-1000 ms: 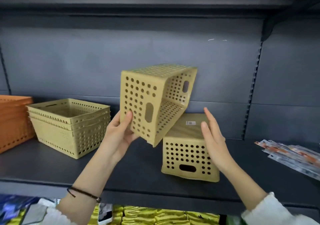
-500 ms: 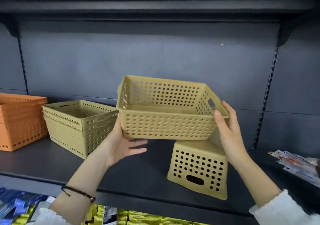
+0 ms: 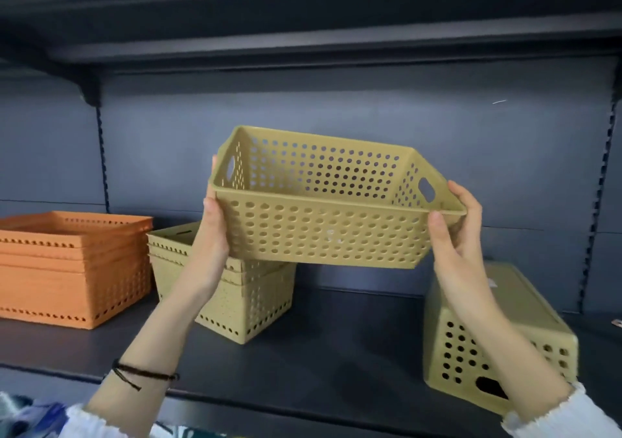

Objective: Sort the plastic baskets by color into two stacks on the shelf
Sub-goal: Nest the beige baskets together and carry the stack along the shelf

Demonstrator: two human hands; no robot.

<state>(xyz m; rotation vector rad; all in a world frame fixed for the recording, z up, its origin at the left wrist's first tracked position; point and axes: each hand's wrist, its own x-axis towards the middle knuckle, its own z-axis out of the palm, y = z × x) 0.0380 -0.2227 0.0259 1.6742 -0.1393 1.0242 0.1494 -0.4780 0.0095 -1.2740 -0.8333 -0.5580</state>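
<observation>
I see both hands clamped on 1 yellow basket (image 3: 331,212), held upright in the air above the shelf (image 3: 353,333): left hand (image 3: 210,232) on its left end, right hand (image 3: 454,232) gripping the right rim. My left arm hides part of the yellow stack (image 3: 259,298) beside the orange stack (image 3: 70,266), which the frame crops. An overturned yellow basket (image 3: 525,323) lies right, partly behind my forearm.

your one head camera looks forward, close on the shelf (image 3: 336,346). it sits level with the basket (image 3: 323,232) you hold.
</observation>
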